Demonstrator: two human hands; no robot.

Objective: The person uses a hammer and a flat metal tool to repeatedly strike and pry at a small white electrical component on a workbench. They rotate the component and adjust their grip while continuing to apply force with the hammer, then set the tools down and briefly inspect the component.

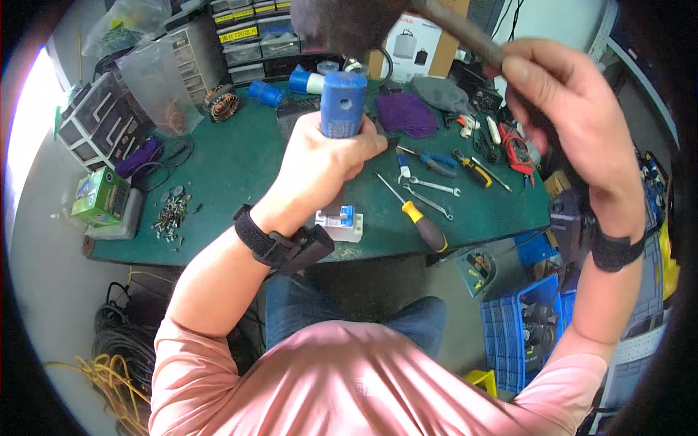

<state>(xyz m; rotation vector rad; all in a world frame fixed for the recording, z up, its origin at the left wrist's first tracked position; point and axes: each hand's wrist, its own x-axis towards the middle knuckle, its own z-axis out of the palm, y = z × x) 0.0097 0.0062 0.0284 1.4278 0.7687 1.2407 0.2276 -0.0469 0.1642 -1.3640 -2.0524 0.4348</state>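
evidently, with the hub of the clock set at the middle of the view, a blue-handled tool (343, 105) is held just short of 12 o'clock in the left hand (320, 149), whose fingers are wrapped around it in a fist. at 2 o'clock, a hammer-like tool (465, 33) is pinched by its brown shaft between the thumb and curled fingers of the right hand (556, 98). near the hub, a white breaker (340, 232) with a blue lever is set by the edge of the green bench (283, 218). at 4 o'clock, dark tools (538, 334) are contained in a blue crate (502, 341); just before it, small black and yellow pieces are held in a clear tray (486, 282). at 10 o'clock, something brownish is enclosed in a plastic bag (149, 80). at 11, the contents of the drawer rack (276, 47) are hard to make out behind its cloudy fronts. at 12, the hammer-like tool's dark head is blurred and cut off by the upper edge. the lower part of the blue-handled tool is hidden by the fist, so whether the breaker is touched by it cannot be told. at 5, a yellow bin (481, 379) is partly covered by the pink shirt (349, 385).
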